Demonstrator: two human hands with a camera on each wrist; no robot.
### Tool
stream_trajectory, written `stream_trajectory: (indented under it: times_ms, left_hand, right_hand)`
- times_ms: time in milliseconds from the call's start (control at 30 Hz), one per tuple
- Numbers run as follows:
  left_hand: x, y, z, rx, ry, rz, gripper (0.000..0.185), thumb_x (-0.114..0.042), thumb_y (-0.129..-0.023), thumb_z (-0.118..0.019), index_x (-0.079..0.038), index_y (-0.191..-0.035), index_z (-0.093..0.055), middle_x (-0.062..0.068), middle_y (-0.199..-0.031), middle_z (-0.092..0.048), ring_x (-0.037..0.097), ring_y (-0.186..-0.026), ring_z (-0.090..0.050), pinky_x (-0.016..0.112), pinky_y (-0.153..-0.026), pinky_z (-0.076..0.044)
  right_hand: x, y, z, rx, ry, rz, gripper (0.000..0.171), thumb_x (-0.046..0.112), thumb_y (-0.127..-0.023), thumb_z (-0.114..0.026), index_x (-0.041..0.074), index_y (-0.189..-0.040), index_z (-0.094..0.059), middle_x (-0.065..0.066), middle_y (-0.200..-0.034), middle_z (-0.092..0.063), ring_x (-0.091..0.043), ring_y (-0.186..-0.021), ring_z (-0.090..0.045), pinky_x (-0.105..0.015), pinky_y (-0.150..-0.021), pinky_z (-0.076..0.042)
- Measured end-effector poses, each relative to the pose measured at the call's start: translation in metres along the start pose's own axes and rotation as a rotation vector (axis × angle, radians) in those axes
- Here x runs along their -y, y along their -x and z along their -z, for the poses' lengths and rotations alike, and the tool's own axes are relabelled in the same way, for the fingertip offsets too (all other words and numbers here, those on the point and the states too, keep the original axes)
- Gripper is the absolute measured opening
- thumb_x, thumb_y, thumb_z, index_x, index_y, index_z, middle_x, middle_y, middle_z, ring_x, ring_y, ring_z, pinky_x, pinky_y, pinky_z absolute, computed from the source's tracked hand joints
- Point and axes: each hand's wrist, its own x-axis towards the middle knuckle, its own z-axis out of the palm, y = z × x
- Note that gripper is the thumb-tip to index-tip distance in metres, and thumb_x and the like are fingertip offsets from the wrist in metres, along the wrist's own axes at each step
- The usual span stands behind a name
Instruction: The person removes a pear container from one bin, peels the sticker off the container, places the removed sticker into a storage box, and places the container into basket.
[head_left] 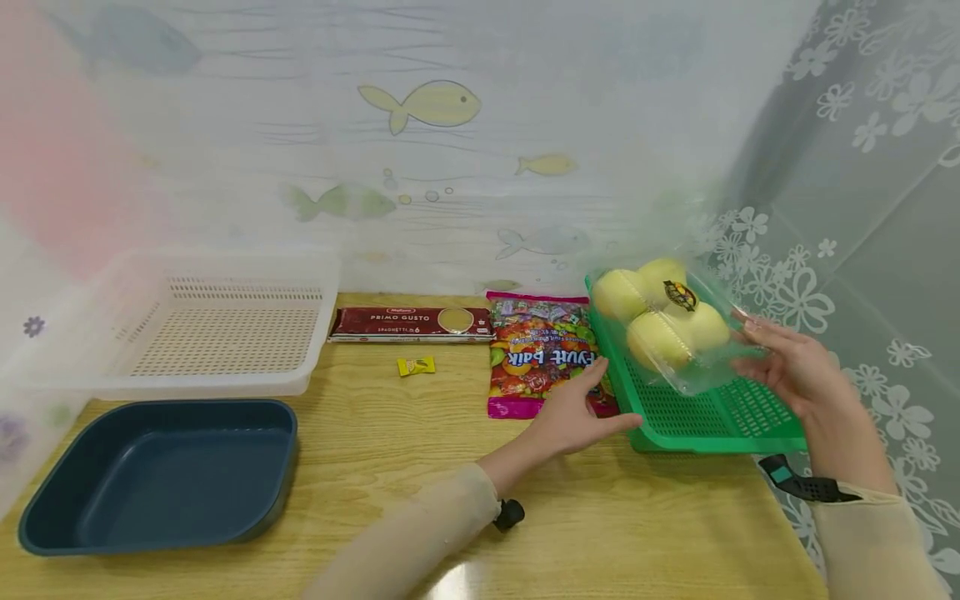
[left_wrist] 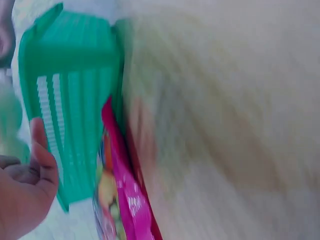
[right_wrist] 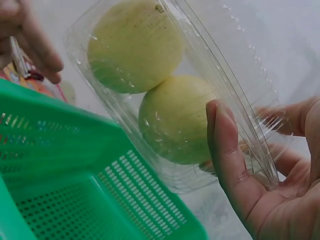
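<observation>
My right hand [head_left: 798,367] grips the edge of a clear plastic clamshell box [head_left: 660,321] holding several round yellow fruits, with a dark label on top. The box is tilted above the green perforated basket [head_left: 720,443]. In the right wrist view, thumb and fingers pinch the side of the box [right_wrist: 135,55], with the basket [right_wrist: 150,185] below it. My left hand [head_left: 573,414] reaches to the basket's left side, thumb and fingers spread, holding nothing. It overlaps the lower right of a colourful fruit candy bag [head_left: 540,342]. In the left wrist view, fingers [left_wrist: 47,162] show beside the basket wall [left_wrist: 80,100].
A spaghetti pack [head_left: 412,323] lies left of the candy bag, with a small yellow wrapped piece [head_left: 416,367] in front of it. At the left, a white perforated basket [head_left: 202,385] stands behind a dark blue basin [head_left: 180,475]. A fish-patterned curtain [head_left: 442,183] hangs behind the table.
</observation>
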Motion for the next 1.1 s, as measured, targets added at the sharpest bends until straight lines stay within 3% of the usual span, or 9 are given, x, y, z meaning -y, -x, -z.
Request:
stream_trajectory:
  times_ms: [67, 133, 200, 300, 400, 567, 833, 1067, 1100]
  left_hand:
    - [0.004, -0.001, 0.011, -0.028, 0.103, 0.011, 0.091, -0.056, -0.094, -0.077, -0.025, -0.168, -0.035, 0.003, -0.140, -0.070, 0.017, -0.094, -0.075, 0.032, -0.079, -0.060]
    - [0.009, -0.002, 0.023, -0.064, 0.206, 0.019, 0.084, -0.052, -0.096, -0.077, -0.027, -0.166, -0.039, 0.009, -0.109, -0.078, 0.018, -0.068, -0.067, 0.029, -0.058, -0.053]
    - [0.013, -0.004, 0.034, -0.102, 0.287, 0.015, 0.079, -0.053, -0.098, -0.074, -0.026, -0.165, -0.042, 0.015, -0.096, -0.076, 0.021, -0.071, -0.066, 0.027, -0.053, -0.046]
    - [0.019, -0.007, 0.049, -0.157, 0.350, -0.020, 0.080, -0.061, -0.098, -0.069, -0.022, -0.164, -0.044, 0.011, -0.134, -0.072, 0.027, -0.081, -0.064, 0.026, -0.054, -0.040]
    - [0.023, -0.010, 0.064, -0.169, 0.414, -0.083, 0.089, -0.068, -0.096, -0.066, -0.021, -0.166, -0.039, 0.004, -0.161, -0.053, 0.026, -0.094, -0.066, 0.026, -0.064, -0.046]
    - [0.023, -0.015, 0.087, -0.124, 0.486, -0.169, 0.106, -0.077, -0.087, -0.069, -0.026, -0.170, -0.028, 0.004, -0.167, -0.045, 0.018, -0.105, -0.065, 0.032, -0.082, -0.053]
    - [0.018, -0.019, 0.112, 0.000, 0.394, -0.243, 0.119, -0.083, -0.082, -0.068, -0.026, -0.172, -0.016, -0.002, -0.170, -0.039, 0.017, -0.101, -0.058, 0.031, -0.083, -0.054]
    - [0.011, -0.016, 0.130, 0.161, 0.301, -0.235, 0.121, -0.083, -0.077, -0.073, -0.034, -0.172, -0.016, -0.001, -0.173, -0.033, 0.035, -0.102, -0.065, 0.030, -0.082, -0.054]
    - [0.010, -0.016, 0.131, 0.185, 0.293, -0.235, 0.122, -0.084, -0.076, -0.074, -0.034, -0.172, -0.016, 0.001, -0.174, -0.032, 0.036, -0.109, -0.066, 0.028, -0.083, -0.054]
  right_hand:
    - [-0.001, 0.004, -0.003, 0.018, 0.019, 0.007, 0.033, 0.009, -0.113, -0.050, 0.018, -0.119, -0.081, 0.018, -0.122, -0.074, -0.004, -0.103, -0.073, -0.030, -0.072, -0.063]
    - [-0.002, 0.008, -0.007, 0.037, 0.026, 0.015, 0.034, 0.008, -0.113, -0.049, 0.018, -0.121, -0.081, 0.018, -0.123, -0.074, -0.005, -0.101, -0.074, -0.030, -0.072, -0.063]
    - [-0.003, 0.012, -0.011, 0.060, 0.031, 0.019, 0.036, 0.008, -0.113, -0.048, 0.019, -0.123, -0.081, 0.017, -0.125, -0.074, -0.009, -0.093, -0.077, -0.030, -0.072, -0.063]
    - [-0.004, 0.017, -0.016, 0.101, 0.023, 0.028, 0.039, 0.006, -0.114, -0.045, 0.018, -0.126, -0.079, 0.016, -0.128, -0.073, -0.011, -0.091, -0.077, -0.032, -0.071, -0.063]
    - [-0.005, 0.024, -0.021, 0.119, 0.028, 0.036, 0.040, 0.005, -0.114, -0.044, 0.018, -0.129, -0.078, 0.016, -0.130, -0.073, -0.014, -0.087, -0.077, -0.033, -0.070, -0.063]
    - [-0.005, 0.034, -0.025, 0.134, 0.062, 0.033, 0.042, 0.005, -0.114, -0.043, 0.020, -0.131, -0.078, 0.010, -0.127, -0.075, -0.021, -0.072, -0.076, -0.035, -0.073, -0.064]
    - [-0.005, 0.043, -0.031, 0.238, 0.103, 0.056, 0.047, 0.001, -0.115, -0.036, 0.018, -0.141, -0.071, 0.004, -0.130, -0.071, -0.021, -0.073, -0.077, -0.034, -0.075, -0.064]
    - [-0.005, 0.047, -0.030, 0.303, 0.123, 0.078, 0.051, -0.002, -0.115, -0.032, 0.019, -0.144, -0.069, 0.004, -0.132, -0.069, -0.021, -0.074, -0.077, -0.032, -0.072, -0.063]
    - [-0.005, 0.047, -0.030, 0.314, 0.130, 0.080, 0.052, -0.002, -0.115, -0.031, 0.019, -0.145, -0.068, 0.004, -0.132, -0.069, -0.020, -0.075, -0.077, -0.032, -0.072, -0.063]
